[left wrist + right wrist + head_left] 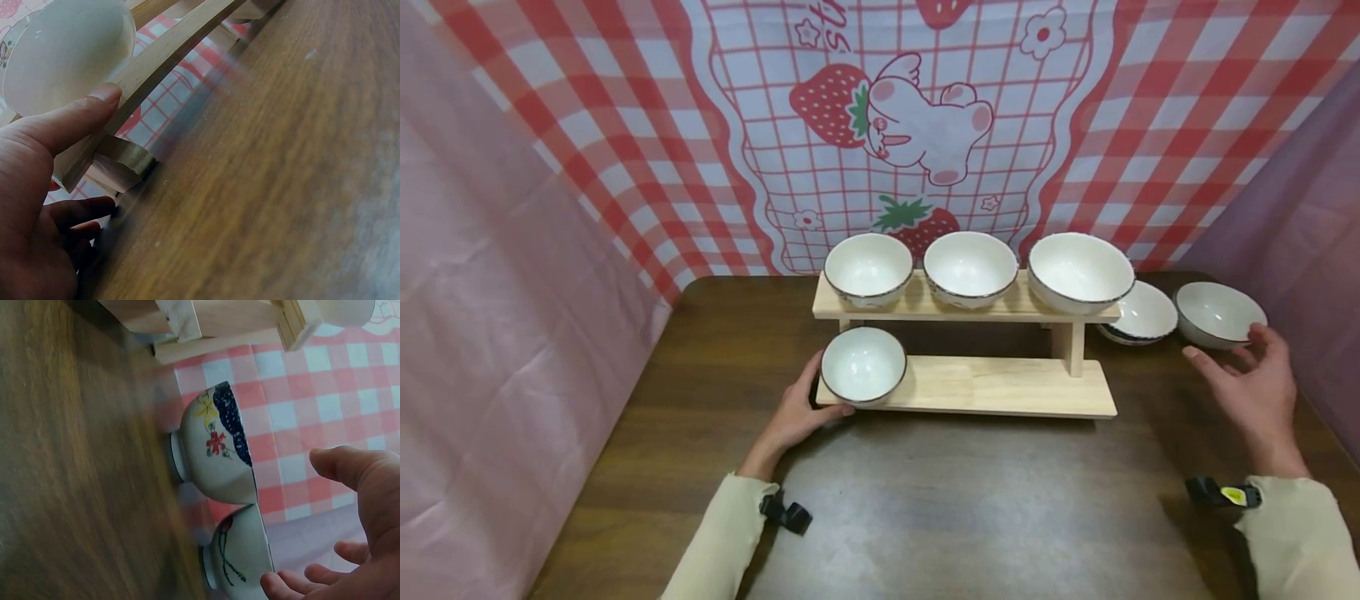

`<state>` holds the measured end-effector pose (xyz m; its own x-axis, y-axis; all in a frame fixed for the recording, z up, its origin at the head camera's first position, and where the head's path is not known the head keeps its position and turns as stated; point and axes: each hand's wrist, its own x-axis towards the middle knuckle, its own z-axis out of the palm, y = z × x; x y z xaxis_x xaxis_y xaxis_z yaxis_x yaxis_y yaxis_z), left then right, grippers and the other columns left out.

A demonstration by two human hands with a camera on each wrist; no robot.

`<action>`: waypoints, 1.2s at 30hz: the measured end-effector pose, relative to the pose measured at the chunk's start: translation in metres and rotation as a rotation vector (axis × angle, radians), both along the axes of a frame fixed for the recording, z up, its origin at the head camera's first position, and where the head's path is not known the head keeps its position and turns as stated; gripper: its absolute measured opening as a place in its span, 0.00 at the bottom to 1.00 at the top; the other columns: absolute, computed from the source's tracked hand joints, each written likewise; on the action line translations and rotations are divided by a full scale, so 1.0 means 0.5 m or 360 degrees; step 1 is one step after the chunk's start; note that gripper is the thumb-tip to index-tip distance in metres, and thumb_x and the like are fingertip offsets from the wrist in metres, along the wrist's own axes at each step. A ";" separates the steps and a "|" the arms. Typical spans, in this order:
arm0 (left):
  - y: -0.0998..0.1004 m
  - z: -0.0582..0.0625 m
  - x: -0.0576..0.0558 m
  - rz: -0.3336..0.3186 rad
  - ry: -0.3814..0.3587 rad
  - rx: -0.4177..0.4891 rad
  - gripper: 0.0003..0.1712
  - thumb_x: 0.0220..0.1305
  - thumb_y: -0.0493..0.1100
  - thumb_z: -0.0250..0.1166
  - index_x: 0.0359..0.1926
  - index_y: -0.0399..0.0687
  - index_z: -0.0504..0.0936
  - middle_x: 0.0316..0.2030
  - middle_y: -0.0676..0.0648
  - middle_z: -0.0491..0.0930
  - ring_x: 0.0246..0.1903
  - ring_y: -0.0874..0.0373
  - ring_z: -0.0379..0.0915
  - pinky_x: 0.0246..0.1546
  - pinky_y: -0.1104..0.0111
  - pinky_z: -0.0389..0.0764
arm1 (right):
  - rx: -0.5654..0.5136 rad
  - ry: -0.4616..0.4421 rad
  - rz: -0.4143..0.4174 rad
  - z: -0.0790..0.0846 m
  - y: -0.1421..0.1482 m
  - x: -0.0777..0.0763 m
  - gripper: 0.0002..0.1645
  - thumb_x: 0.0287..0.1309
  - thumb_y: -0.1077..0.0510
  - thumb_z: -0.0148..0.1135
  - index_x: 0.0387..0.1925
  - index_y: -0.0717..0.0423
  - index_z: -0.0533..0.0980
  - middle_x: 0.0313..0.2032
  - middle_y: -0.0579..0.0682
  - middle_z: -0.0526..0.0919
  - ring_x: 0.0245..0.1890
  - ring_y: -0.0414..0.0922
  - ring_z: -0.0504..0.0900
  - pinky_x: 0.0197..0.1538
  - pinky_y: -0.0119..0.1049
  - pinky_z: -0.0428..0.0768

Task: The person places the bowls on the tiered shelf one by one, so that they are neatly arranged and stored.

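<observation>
On the left end of the lower shelf of a two-tier wooden stand [1000, 385] sits a white bowl [863, 364] with a dark rim. My left hand [805, 407] is beside that bowl. In the left wrist view its thumb [81, 115] lies across the shelf's edge against the bowl, and the other fingers extend loosely past the shelf end. At the right, my right hand [1255, 387] is spread, fingertips close to the rim of another white bowl [1221, 312] on the table. The right wrist view shows a flower-painted bowl [219, 447] beside it.
Three white bowls stand along the upper shelf, at left [868, 268], middle [970, 267] and right [1078, 271]. Beside the stand's right end is a further bowl [1150, 312], partly hidden by the stand. A checked strawberry cloth [647, 142] hangs behind the brown table [970, 508].
</observation>
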<state>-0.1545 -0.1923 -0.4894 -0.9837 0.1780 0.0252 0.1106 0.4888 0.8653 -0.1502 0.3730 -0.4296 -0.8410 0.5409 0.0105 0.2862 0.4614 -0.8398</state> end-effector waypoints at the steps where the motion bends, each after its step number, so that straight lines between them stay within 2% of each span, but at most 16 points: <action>1: 0.000 0.000 0.000 -0.0002 0.0002 0.0003 0.59 0.50 0.46 0.80 0.78 0.55 0.55 0.74 0.41 0.65 0.73 0.41 0.61 0.73 0.43 0.59 | -0.0002 0.0003 -0.0008 0.000 0.002 -0.002 0.52 0.59 0.49 0.68 0.78 0.43 0.49 0.78 0.51 0.53 0.68 0.30 0.66 0.49 0.06 0.67; 5: -0.001 -0.001 -0.001 -0.0012 0.0016 0.0010 0.59 0.50 0.46 0.80 0.78 0.54 0.55 0.74 0.41 0.65 0.73 0.42 0.61 0.73 0.44 0.60 | -0.0014 0.0007 -0.0046 0.001 0.009 -0.010 0.52 0.59 0.50 0.67 0.78 0.44 0.50 0.78 0.53 0.54 0.68 0.32 0.66 0.46 0.07 0.66; 9: -0.002 -0.001 -0.001 -0.0025 0.0024 0.0004 0.58 0.51 0.48 0.79 0.78 0.55 0.55 0.73 0.41 0.65 0.73 0.42 0.62 0.73 0.44 0.61 | 0.0005 -0.0037 -0.0120 -0.002 0.017 -0.020 0.51 0.59 0.49 0.67 0.78 0.43 0.50 0.78 0.52 0.55 0.72 0.36 0.64 0.58 0.14 0.68; 12: -0.003 -0.004 -0.002 -0.0032 0.0027 -0.0010 0.58 0.51 0.48 0.79 0.78 0.57 0.55 0.73 0.42 0.65 0.72 0.42 0.62 0.72 0.44 0.62 | 0.0046 -0.0051 -0.0194 -0.006 0.023 -0.030 0.50 0.58 0.48 0.67 0.77 0.41 0.52 0.77 0.50 0.58 0.72 0.38 0.64 0.63 0.20 0.68; 16: -0.004 -0.006 -0.002 -0.0037 0.0033 -0.0015 0.58 0.51 0.48 0.79 0.78 0.57 0.54 0.73 0.42 0.65 0.72 0.42 0.62 0.71 0.44 0.62 | 0.0146 0.0003 -0.0256 -0.010 0.032 -0.040 0.48 0.56 0.48 0.68 0.75 0.46 0.57 0.69 0.47 0.67 0.60 0.32 0.70 0.53 0.18 0.65; 19: -0.004 -0.006 -0.002 -0.0042 0.0042 -0.0005 0.58 0.52 0.47 0.79 0.78 0.56 0.54 0.73 0.41 0.65 0.72 0.42 0.63 0.71 0.44 0.62 | 0.0221 0.0048 -0.0261 -0.013 0.039 -0.045 0.48 0.55 0.49 0.69 0.74 0.51 0.60 0.62 0.41 0.68 0.48 0.23 0.65 0.52 0.17 0.63; 23: -0.003 -0.005 -0.002 -0.0046 0.0056 0.0001 0.57 0.52 0.47 0.79 0.78 0.56 0.55 0.73 0.41 0.66 0.72 0.42 0.63 0.71 0.44 0.62 | 0.0257 0.0038 -0.0253 -0.017 0.049 -0.051 0.48 0.54 0.47 0.69 0.73 0.52 0.60 0.58 0.36 0.66 0.43 0.19 0.59 0.56 0.19 0.61; 27: -0.003 -0.005 -0.001 -0.0047 0.0067 0.0000 0.57 0.52 0.48 0.79 0.77 0.56 0.55 0.73 0.41 0.66 0.71 0.41 0.64 0.71 0.43 0.63 | 0.0285 -0.0006 -0.0231 -0.022 0.060 -0.056 0.50 0.54 0.46 0.69 0.74 0.53 0.59 0.57 0.35 0.64 0.38 0.19 0.55 0.52 0.20 0.60; 30: -0.003 -0.005 -0.001 -0.0048 0.0069 0.0002 0.57 0.52 0.48 0.79 0.77 0.57 0.56 0.72 0.41 0.67 0.71 0.42 0.64 0.70 0.43 0.64 | 0.0298 -0.0031 -0.0201 -0.024 0.067 -0.061 0.51 0.53 0.46 0.69 0.74 0.55 0.58 0.59 0.41 0.64 0.36 0.20 0.54 0.48 0.20 0.59; 32: -0.003 -0.005 -0.001 -0.0047 0.0067 0.0004 0.57 0.52 0.48 0.79 0.77 0.57 0.56 0.72 0.41 0.67 0.71 0.42 0.64 0.70 0.43 0.64 | 0.0310 -0.0044 -0.0185 -0.026 0.072 -0.066 0.52 0.52 0.45 0.69 0.74 0.56 0.57 0.57 0.44 0.66 0.36 0.22 0.55 0.47 0.21 0.58; 34: -0.003 -0.006 -0.002 -0.0044 0.0061 0.0005 0.57 0.52 0.48 0.79 0.77 0.57 0.55 0.72 0.41 0.67 0.71 0.42 0.64 0.71 0.43 0.63 | 0.0313 -0.0047 -0.0160 -0.028 0.076 -0.070 0.54 0.53 0.45 0.69 0.74 0.59 0.55 0.59 0.53 0.67 0.42 0.31 0.64 0.53 0.25 0.62; 36: -0.003 -0.005 -0.001 -0.0041 0.0055 0.0004 0.57 0.52 0.48 0.79 0.78 0.57 0.55 0.73 0.41 0.66 0.72 0.42 0.63 0.71 0.43 0.63 | 0.0310 -0.0046 -0.0138 -0.029 0.081 -0.075 0.55 0.53 0.44 0.69 0.75 0.61 0.54 0.62 0.61 0.67 0.52 0.46 0.69 0.63 0.33 0.64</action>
